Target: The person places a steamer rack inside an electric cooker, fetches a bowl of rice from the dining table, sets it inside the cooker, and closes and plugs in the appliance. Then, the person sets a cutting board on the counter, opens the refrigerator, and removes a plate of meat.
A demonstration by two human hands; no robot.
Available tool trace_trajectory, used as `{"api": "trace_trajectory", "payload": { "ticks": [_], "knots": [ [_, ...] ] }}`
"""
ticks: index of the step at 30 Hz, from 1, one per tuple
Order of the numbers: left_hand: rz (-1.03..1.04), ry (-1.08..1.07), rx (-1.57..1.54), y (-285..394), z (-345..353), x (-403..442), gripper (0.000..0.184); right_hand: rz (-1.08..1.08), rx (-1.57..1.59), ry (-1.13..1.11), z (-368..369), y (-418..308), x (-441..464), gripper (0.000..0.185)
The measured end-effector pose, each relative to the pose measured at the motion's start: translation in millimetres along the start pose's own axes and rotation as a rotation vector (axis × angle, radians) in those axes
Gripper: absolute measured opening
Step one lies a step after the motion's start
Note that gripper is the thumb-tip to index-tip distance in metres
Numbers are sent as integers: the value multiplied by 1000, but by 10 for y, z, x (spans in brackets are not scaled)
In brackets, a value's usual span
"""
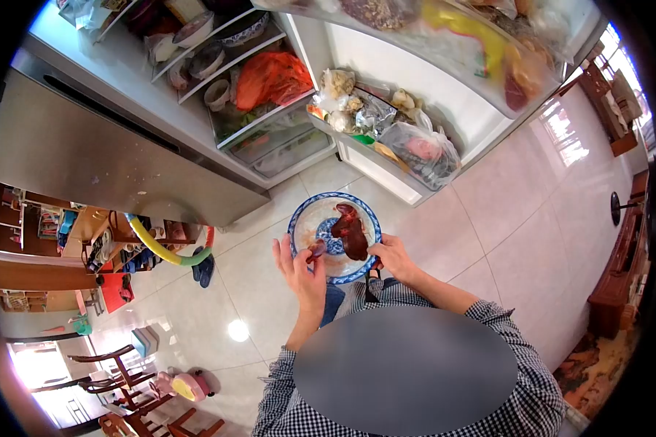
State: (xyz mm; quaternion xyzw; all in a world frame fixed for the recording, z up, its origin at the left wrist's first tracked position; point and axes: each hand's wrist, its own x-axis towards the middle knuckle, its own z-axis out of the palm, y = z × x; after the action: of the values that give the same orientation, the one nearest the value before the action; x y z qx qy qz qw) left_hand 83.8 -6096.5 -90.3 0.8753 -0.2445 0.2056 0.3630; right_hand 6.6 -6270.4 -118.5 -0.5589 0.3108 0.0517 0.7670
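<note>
A round plate point(297, 222) with a blue patterned rim is held out in front of me. Dark red pieces of what looks like meat point(353, 237) lie on its right half. My right hand point(393, 256) grips the plate's right edge, thumb over the rim. At the plate's lower left, my left hand point(305, 273) pinches a small dark reddish piece point(316, 250) between thumb and finger, its other fingers raised. A blue pattern shows in the middle of the plate, with reddish stains on the white around it.
The fridge stands open ahead, with bowls and an orange-red bag point(273, 79) on its shelves. Its open door point(386, 175) holds bagged food at the right. A yellow-green hoop point(157, 247), slippers point(203, 269) and wooden chairs point(127, 371) are at the left.
</note>
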Motion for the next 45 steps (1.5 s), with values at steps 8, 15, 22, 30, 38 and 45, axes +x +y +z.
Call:
{"api": "trace_trajectory", "payload": {
  "ticks": [8,15,22,30,38,45],
  "knots": [
    [-30,-112,133,-111,8,146,25,48,-18,-14,96,3,36,19],
    [-53,-193,14,-64,-140,-49,22,65,59,20,108,84,112,18],
    [-157,-95,-15,-184,-257,-197,32,69,110,36,122,-10,99,21],
    [-716,-37,-563,-215,-167,-218,46,65,12,4,107,-23,111,23],
    [-886,-97,-945,-265,-141,-237,46,71,19,26,119,-27,130,24],
    [-1103,-293,-1147,-282,-123,-217,38,73,30,7,125,-77,117,25]
  ]
}}
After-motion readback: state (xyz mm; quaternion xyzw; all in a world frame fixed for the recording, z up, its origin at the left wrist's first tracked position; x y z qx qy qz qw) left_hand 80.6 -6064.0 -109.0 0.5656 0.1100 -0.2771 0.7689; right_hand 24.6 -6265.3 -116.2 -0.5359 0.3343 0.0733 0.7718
